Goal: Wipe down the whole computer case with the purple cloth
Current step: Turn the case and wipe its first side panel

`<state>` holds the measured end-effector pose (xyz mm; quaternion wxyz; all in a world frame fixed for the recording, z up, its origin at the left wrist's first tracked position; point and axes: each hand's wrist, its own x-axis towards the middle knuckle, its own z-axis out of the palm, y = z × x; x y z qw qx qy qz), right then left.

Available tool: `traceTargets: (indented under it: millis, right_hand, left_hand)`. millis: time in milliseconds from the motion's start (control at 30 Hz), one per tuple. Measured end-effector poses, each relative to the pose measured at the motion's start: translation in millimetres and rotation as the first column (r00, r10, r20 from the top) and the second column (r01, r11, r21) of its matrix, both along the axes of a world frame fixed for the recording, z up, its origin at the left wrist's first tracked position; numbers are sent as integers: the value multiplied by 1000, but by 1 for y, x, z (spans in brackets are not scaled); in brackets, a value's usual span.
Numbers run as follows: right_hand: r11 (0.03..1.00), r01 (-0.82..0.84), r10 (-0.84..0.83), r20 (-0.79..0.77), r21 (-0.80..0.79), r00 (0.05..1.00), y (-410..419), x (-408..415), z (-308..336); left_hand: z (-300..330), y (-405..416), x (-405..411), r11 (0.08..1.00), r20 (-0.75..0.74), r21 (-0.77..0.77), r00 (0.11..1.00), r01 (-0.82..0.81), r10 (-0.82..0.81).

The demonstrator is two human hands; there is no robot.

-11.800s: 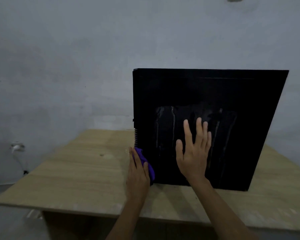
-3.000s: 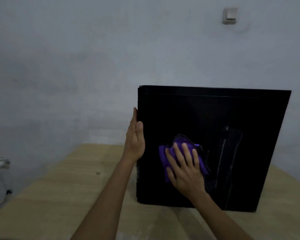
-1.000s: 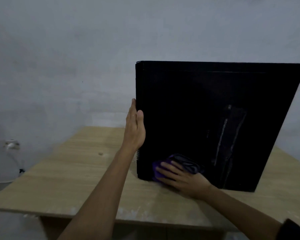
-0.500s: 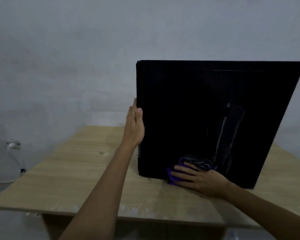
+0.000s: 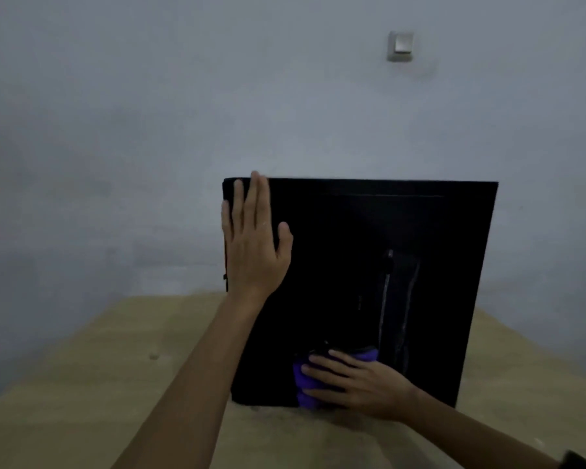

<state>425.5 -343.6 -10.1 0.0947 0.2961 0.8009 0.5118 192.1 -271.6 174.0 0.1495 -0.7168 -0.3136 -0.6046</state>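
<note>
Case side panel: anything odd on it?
Yes. Pale vertical streaks run down the right half of the computer case, above and right of the purple cloth under the right hand; that patch looks unwiped.

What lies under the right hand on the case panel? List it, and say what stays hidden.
Under the right hand lies the purple cloth, pressed flat against the black computer case near its bottom edge. Cloth shows left of and above the fingers; the rest, and the panel beneath, is covered.

bare table [image 5: 82, 401] left of computer case [image 5: 420, 231]

Two hands [image 5: 256, 245]; one case [image 5: 403, 265]; one cloth [image 5: 303, 377]; one table [image 5: 82, 384].
</note>
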Motion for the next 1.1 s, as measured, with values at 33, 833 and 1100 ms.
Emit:
traceTargets:
  millis: [33,833,1100]
  right_hand:
    - [1000,6,-6,-2,2,1000,0,2,5]
    - [991,-136,83,-713,-18,696,-64,-13,115]
    - [877,-395,-188,-952,-273,240,-91,-10,173]
  left_hand:
    - [11,2,7,999,-54,40,998,-17,20]
    - [11,-23,13,960,-86,42,958,278,-273]
    - [-38,-76,10,536,27,-482,623,694,-782]
